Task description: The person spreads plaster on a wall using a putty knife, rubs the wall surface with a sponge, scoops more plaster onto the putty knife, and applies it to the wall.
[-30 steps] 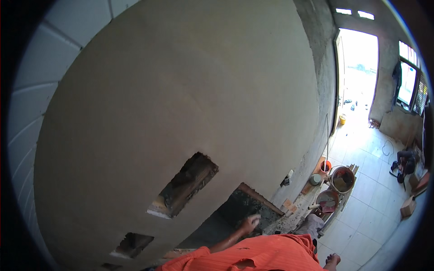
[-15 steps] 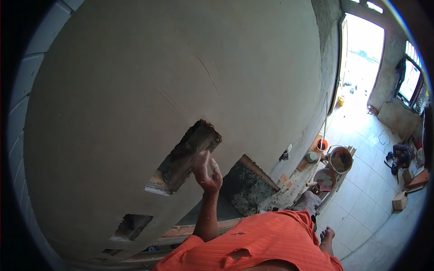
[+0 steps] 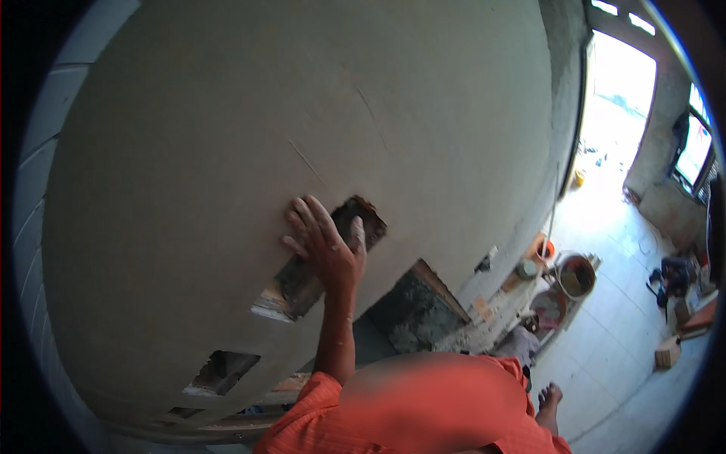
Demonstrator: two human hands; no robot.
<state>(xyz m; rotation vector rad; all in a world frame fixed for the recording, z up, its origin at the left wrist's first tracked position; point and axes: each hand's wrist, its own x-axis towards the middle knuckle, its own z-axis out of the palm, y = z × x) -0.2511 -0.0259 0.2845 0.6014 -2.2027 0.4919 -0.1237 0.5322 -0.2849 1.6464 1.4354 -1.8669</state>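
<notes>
Grey plaster wall [image 3: 212, 166], smooth, ragged-edged recess [image 3: 296, 289]; left hand [image 3: 334, 256] over both, fingers spread; right hand's [image 3: 550, 396] fingers unclear.

Orange-red shirt [image 3: 439, 401], faintly ribbed, loose left sleeve [image 3: 318, 391], bare left forearm [image 3: 336, 333], bare hands [image 3: 331, 256]

Smooth, matt wall [image 3: 189, 151] here!
And that opening [image 3: 301, 293], rough and ragged-edged; the shirt [image 3: 311, 405] is cloth, the tiled floor [image 3: 594, 337] glossy.
</notes>
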